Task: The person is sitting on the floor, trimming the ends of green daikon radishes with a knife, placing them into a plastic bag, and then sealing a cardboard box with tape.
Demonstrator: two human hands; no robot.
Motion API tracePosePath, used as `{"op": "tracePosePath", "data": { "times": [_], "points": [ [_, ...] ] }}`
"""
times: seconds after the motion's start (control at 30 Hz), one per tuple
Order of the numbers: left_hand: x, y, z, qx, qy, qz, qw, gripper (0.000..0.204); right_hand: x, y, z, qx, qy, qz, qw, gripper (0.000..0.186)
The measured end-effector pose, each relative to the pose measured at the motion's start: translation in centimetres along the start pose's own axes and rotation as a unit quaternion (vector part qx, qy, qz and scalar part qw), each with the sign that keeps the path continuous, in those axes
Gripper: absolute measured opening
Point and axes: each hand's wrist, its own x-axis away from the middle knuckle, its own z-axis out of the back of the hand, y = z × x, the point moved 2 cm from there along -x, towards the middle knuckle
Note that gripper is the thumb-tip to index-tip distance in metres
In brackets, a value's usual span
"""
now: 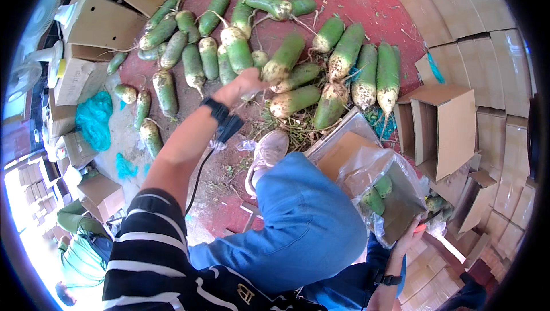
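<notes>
My left hand (pixel 247 85) reaches among the large green-and-white radishes (pixel 285 56), its blurred fingers beside or touching one; whether they grip is unclear. Roots and leafy scraps (pixel 275 123) lie below it. At lower right, my right hand (pixel 408 236) has its fingers closed around a small red-orange object (pixel 419 229), at the edge of a plastic-lined box (pixel 404 196) with green radishes (pixel 372 201) inside. A cardboard sheet (pixel 341 150) lies in the metal-edged tray beside that box. My bent leg and white shoe (pixel 269 149) are between my arms.
Cardboard boxes (pixel 470 7) are stacked along the right; open cartons (pixel 452 133) stand before them. More cartons (pixel 97 21), fans (pixel 43 53) and a teal plastic bag (pixel 94 119) line the left. A co-worker in green (pixel 80 253) is at lower left. The floor (pixel 389 30) is red and grey.
</notes>
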Motion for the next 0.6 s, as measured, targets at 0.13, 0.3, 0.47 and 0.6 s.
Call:
{"op": "tracePosePath", "data": {
  "times": [0.13,0.3,0.47,0.6],
  "points": [
    [7.1,-7.3,-2.8,0.022,0.014,0.012,1.000,0.041,-0.2,0.8,-0.2,0.015,0.031,0.019,0.999,0.037],
    [15.4,-8.5,-7.1,-0.003,0.079,0.000,0.997,0.045,0.1,-0.7,-0.9,-0.003,0.021,0.014,1.000,0.033],
    [16.0,-10.1,-11.9,-0.036,0.119,0.133,0.983,0.035,-1.0,0.9,0.2,0.028,0.005,0.010,1.000,0.033],
    [14.8,-11.6,-12.8,-0.040,0.132,0.142,0.980,0.038,-1.0,0.7,0.0,0.063,0.034,0.028,0.997,0.038]
  ]
}}
